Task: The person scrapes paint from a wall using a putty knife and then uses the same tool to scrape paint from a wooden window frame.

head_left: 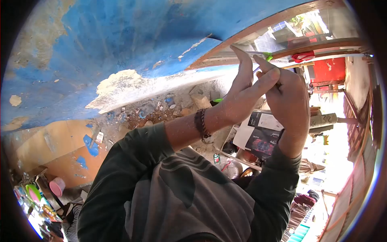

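My left hand (246,86), with a dark braided bracelet (200,123) on its wrist, is raised near the window frame. Its fingers stretch upward and its thumb lies across my right hand (287,90). The right hand has one finger extended and the others curled. The hands touch; a small dark gap or item shows between them, too small to name. Just behind the fingertips is a bright green item (267,56) with a thin grey strip beside it.
A peeling blue wall (133,36) fills the upper left, meeting a wooden window frame (282,20). Below the hands lies a box with dark printed sheets (262,141). Rubble (155,111) covers the ground along the wall. A pink bucket (57,186) stands lower left.
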`<state>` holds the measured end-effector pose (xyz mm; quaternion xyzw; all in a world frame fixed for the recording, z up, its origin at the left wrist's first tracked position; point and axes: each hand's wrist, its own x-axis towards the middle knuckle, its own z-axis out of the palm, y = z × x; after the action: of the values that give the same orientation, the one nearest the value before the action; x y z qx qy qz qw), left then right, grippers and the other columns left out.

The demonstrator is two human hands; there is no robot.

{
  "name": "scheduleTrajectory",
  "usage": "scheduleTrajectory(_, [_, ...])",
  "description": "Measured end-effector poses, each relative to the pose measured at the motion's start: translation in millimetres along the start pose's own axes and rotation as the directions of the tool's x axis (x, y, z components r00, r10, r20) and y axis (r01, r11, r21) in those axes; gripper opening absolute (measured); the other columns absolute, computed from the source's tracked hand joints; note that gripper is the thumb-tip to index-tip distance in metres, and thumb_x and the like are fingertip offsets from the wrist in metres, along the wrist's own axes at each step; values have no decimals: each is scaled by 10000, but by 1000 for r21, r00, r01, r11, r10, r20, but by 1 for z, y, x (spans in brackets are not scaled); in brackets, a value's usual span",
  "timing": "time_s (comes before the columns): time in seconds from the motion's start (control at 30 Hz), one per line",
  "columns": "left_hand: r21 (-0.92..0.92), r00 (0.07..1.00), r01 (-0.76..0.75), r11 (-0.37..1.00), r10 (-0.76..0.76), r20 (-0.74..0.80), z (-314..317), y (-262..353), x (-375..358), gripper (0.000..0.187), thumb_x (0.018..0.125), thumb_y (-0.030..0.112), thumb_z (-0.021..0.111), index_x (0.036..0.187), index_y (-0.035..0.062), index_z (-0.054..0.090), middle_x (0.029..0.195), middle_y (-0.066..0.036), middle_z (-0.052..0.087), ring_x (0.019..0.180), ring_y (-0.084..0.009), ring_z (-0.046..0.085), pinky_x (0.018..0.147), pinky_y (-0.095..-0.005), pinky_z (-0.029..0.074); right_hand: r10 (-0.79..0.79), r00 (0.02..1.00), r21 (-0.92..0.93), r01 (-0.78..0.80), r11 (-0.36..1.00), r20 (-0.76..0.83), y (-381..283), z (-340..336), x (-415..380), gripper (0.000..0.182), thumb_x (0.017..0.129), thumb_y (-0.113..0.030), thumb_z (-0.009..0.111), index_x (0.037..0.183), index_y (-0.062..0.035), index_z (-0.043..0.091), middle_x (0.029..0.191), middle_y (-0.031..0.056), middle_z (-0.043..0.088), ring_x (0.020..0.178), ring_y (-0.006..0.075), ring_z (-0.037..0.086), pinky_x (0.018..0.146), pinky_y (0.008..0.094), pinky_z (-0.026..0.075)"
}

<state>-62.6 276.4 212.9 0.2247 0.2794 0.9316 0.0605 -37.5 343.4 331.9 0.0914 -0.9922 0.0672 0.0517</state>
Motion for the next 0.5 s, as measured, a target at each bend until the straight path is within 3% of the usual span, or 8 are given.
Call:
scheduleTrajectory(0.1, [-83, 987, -74, 994, 84, 133, -10, -8, -7, 964, 959, 266, 542, 1387, -82, -248, 1393, -170, 262, 1296, -178, 241, 1094, -325, 183, -163, 962, -231, 112, 967, -220, -3, 23, -14, 205, 757, -137, 614, 937, -61, 678, 675, 196, 587, 615, 386, 575, 574, 458, 457])
scheduleTrajectory(0.2, [79, 986, -107, 991, 95, 133, -15, -27, -19, 971, 952, 283, 548, 1398, -77, -236, 1452, -182, 190, 1335, -180, 180, 1112, -332, 156, -178, 980, -112, 168, 980, -89, 40, 34, -24, 182, 774, -121, 593, 921, -73, 690, 673, 187, 602, 640, 376, 597, 591, 463, 469])
scheduleTrajectory(0.27, [17, 997, -52, 998, 51, 53, 1, -25, -11, 948, 933, 279, 570, 1424, -84, -156, 1483, -184, 163, 1364, -184, 156, 1123, -339, 145, -32, 997, 12, 33, 999, -76, 23, 1, -25, 178, 783, -103, 579, 914, -63, 693, 683, 186, 610, 658, 365, 612, 600, 459, 473])
scheduleTrajectory(0.33, [108, 963, -266, 958, 259, 75, 13, -16, 1, 928, 923, 263, 582, 1438, -75, -112, 1505, -189, 135, 1387, -196, 129, 1130, -348, 141, -47, 980, 129, 73, 989, -193, 24, -7, -16, 237, 774, -92, 574, 974, -86, 702, 703, 188, 614, 665, 364, 613, 599, 449, 474])
scheduleTrajectory(0.37, [9, 989, -135, 991, 134, 54, 11, -9, 7, 917, 926, 268, 579, 1443, -65, -101, 1506, -183, 128, 1394, -208, 108, 1134, -349, 117, -121, 976, -46, 114, 992, -181, 21, -12, -8, 294, 786, -67, 565, 1056, -86, 680, 704, 193, 612, 626, 330, 606, 588, 390, 469])
scheduleTrajectory(0.4, [8, 989, -136, 991, 136, 60, 12, -6, 7, 917, 926, 268, 579, 1443, -65, -101, 1506, -183, 128, 1394, -208, 108, 1134, -349, 117, -195, 969, -224, 158, 962, -153, 18, -16, -3, 358, 797, -43, 557, 1138, -86, 658, 705, 197, 610, 587, 295, 598, 578, 332, 465])
scheduleTrajectory(0.43, [-22, 985, -133, 991, 134, 109, 13, -3, 7, 923, 929, 279, 573, 1443, -59, -115, 1509, -182, 113, 1398, -213, 87, 1136, -348, 94, -289, 944, -167, 263, 950, -156, 19, -17, -4, 366, 782, -43, 561, 1132, -85, 660, 686, 193, 597, 558, 289, 559, 558, 341, 446])
scheduleTrajectory(0.5, [-99, 984, -88, 991, 102, 145, 19, -5, -1, 933, 934, 314, 557, 1443, -44, -139, 1511, -190, 108, 1405, -229, 82, 1140, -354, 81, -234, 969, -182, 217, 959, -79, 20, -24, -9, 366, 775, -39, 561, 1124, -82, 663, 690, 187, 606, 570, 293, 570, 564, 346, 450])
